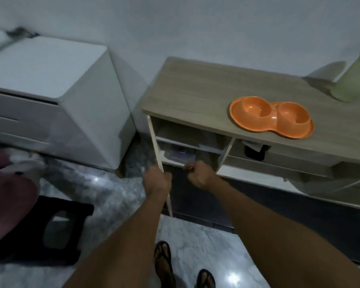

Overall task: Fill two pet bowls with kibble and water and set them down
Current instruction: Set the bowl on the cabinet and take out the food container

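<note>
Orange plastic double bowl (271, 118), both cups empty, sits on the wood-grain top of a low cabinet (195, 92) at right of centre in the frame, near the front edge. A pale green container (351, 80) stands behind it at the upper right, cut off by the frame edge.

Below the top, at centre, a thin cabinet door (154, 142) is swung open toward the viewer. The left hand (157, 179) grips its outer edge, fingers wrapped round the panel. The right hand (199, 174), just beside it, is curled into a loose fist at the front edge of a white shelf (173, 161); whether it grasps anything cannot be told. A small box (181, 153) lies inside, above that shelf. A second door (224, 155) is open at right of the compartment.

A white drawer unit (60, 84) fills the upper left, set against a plain pale wall (195, 28). The floor (195, 246) is glossy grey-white marble-patterned tile with bright reflections. A black stool (77, 208) with an oval opening and a pink cloth (8, 204) occupy the lower left. Two feet in dark sandals (163, 260) appear at the bottom centre. Motion blur softens the left side of the frame.
</note>
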### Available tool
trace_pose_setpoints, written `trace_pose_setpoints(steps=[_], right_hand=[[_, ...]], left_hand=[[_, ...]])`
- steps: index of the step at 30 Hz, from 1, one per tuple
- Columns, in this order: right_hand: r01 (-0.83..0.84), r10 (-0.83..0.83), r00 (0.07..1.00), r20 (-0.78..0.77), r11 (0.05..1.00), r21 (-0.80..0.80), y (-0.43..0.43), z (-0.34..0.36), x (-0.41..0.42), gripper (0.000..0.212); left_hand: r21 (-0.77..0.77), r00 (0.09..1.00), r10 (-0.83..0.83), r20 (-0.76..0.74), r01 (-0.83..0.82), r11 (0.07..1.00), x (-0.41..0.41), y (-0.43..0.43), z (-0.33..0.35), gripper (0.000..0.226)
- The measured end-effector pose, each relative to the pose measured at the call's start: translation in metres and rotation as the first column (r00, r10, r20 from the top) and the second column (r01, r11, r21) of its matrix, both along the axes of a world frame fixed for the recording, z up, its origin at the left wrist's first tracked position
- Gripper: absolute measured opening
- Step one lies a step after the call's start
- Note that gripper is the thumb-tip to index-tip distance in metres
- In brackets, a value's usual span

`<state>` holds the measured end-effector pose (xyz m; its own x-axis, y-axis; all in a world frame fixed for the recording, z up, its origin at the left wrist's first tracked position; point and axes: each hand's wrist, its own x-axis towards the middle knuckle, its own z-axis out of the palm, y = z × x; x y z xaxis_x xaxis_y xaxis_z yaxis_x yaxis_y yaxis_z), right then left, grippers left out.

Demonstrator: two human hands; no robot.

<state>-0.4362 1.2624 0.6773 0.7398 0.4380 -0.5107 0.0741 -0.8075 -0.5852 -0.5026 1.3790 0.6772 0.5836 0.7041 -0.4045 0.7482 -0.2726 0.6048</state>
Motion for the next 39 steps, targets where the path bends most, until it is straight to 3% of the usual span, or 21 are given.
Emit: trace_pose_setpoints(steps=[4, 7, 12, 18, 24, 30, 32, 36, 39], right_hand=[[-0.303, 0.295, 0.941, 0.164, 0.953, 0.023, 0.06, 0.007, -0.013, 0.066], [-0.514, 0.529, 0.8, 0.283, 0.848, -0.132, 0.112, 0.004, -0.019, 0.083], [-0.623, 0.722, 0.647, 0.246, 0.686, -0.376, 0.176, 0.008, -0.023, 0.082], [-0.59, 0.672, 0.715, 0.192, 0.728, -0.348, 0.226, 0.005, -0.026, 0.087], [-0.568, 0.642, 0.747, 0.172, 0.751, -0.336, 0.229, -0.002, -0.025, 0.091], [-0.526, 0.589, 0.761, 0.273, 0.805, -0.273, 0.221, -0.009, -0.027, 0.088], [-0.463, 0.513, 0.804, 0.3, 0.857, -0.224, 0.204, -0.019, -0.027, 0.092], [-0.349, 0.402, 0.881, 0.25, 0.908, -0.231, 0.157, -0.044, -0.019, 0.091], [-0.254, 0.311, 0.93, 0.194, 0.929, -0.27, 0.117, -0.064, -0.009, 0.095]], left_hand=[[0.138, 0.998, -0.041, 0.049, 0.034, 0.99, -0.042, 0.031, 0.006, 0.027], [0.27, 0.987, -0.16, -0.027, 0.161, 0.949, -0.063, 0.071, 0.003, 0.03], [0.434, 0.965, -0.216, -0.148, 0.26, 0.863, -0.075, 0.142, 0.0, 0.034], [0.455, 0.945, -0.272, -0.185, 0.327, 0.828, -0.069, 0.205, -0.002, 0.033], [0.457, 0.922, -0.308, -0.233, 0.384, 0.803, -0.07, 0.211, 0.0, 0.034], [0.375, 0.979, -0.17, -0.111, 0.199, 0.905, -0.07, 0.213, -0.003, 0.031], [0.388, 0.989, -0.136, -0.058, 0.147, 0.91, -0.07, 0.209, -0.008, 0.033], [0.659, 0.926, -0.37, 0.07, 0.236, 0.714, -0.061, 0.193, -0.027, 0.032], [0.7, 0.836, -0.539, 0.1, 0.327, 0.635, -0.044, 0.161, -0.036, 0.032]])
